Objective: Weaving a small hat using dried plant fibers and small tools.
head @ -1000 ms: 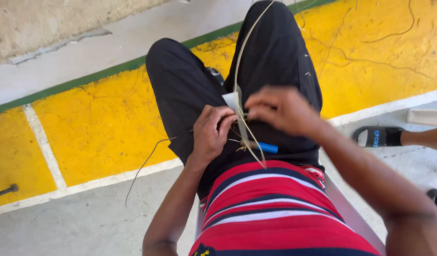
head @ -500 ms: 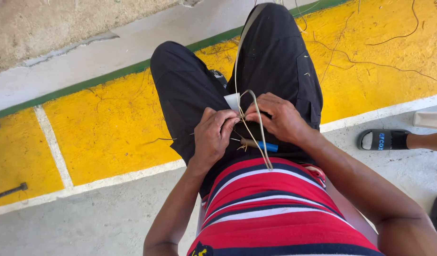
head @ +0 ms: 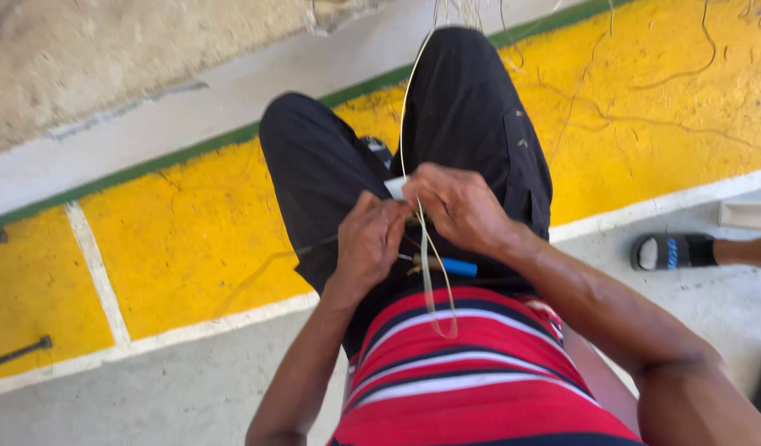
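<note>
Yellow floor (head: 190,239), hands apparently pinching strands (head: 427,248)

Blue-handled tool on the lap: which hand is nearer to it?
Right. The right hand sits just above the blue-handled tool; the left hand is farther to its left.

Pale thin strand (head: 407,124) runs down over the black-trousered lap (head: 471,124), passes between the hands and loops against the striped shirt (head: 479,363).
</note>
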